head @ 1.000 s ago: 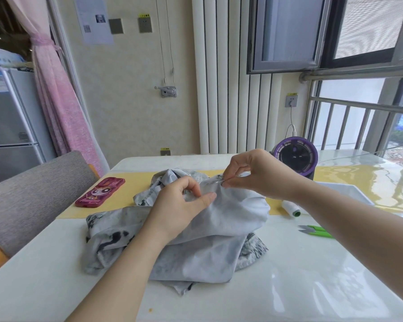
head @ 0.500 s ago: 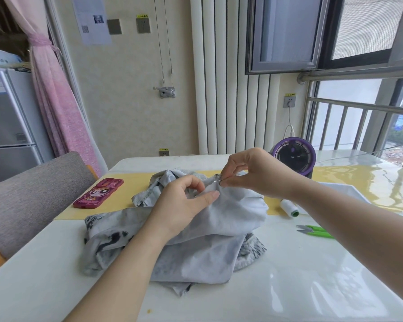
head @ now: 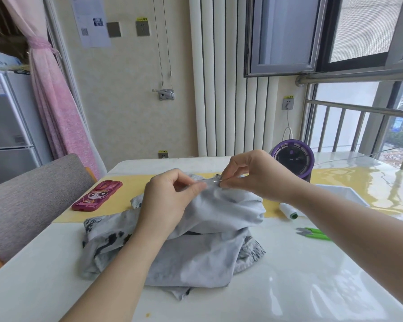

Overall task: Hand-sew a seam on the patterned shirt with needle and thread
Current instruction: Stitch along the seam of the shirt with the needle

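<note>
Right, from my seat the table (head: 312,287) carries the shirt (head: 207,252), heaped in the middle with its top fold lifted off the pile. My left hand (head: 168,205) grips that raised fold, thumb over curled fingers, holding the edge up. My right hand (head: 254,177) sits just to the right of it, thumb and forefinger pinched on the needle (head: 215,181). The needle lies nearly level, its long axis running left to right, the tip pointing toward the left hand and meeting the cloth between the two hands. I judge the coming move runs along that axis, with the right hand driving it. The thread is too fine for me to see.
</note>
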Demonstrator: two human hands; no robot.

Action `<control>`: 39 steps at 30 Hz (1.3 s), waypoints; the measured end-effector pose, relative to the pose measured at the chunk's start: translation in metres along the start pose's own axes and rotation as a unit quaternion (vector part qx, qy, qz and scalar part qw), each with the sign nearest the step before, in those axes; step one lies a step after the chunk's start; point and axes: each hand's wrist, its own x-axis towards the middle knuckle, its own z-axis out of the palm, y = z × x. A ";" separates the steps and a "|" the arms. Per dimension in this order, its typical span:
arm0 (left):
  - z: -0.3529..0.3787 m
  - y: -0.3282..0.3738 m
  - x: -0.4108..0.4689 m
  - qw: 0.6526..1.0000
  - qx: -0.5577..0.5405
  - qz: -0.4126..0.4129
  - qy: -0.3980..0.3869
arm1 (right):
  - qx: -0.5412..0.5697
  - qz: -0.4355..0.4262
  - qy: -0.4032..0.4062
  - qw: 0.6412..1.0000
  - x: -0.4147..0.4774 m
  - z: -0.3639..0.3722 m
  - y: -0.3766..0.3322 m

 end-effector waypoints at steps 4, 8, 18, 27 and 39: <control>0.001 -0.007 0.000 0.999 0.014 -0.015 -0.049 | 0.022 0.036 0.022 0.999 -0.006 0.012 0.003; 0.005 -0.007 -0.005 0.991 0.065 -0.012 -0.119 | 0.074 0.086 0.028 0.993 -0.014 0.021 0.011; 0.025 -0.011 -0.015 0.989 0.055 -0.046 -0.129 | 0.262 0.169 0.028 0.950 -0.025 0.030 0.016; 0.019 -0.014 -0.013 0.981 -0.061 -0.047 -0.180 | 0.286 0.142 0.006 0.948 -0.027 0.026 0.023; 0.016 -0.014 -0.015 0.972 -0.086 -0.047 -0.215 | 0.121 0.110 -0.071 0.984 -0.016 -0.004 0.027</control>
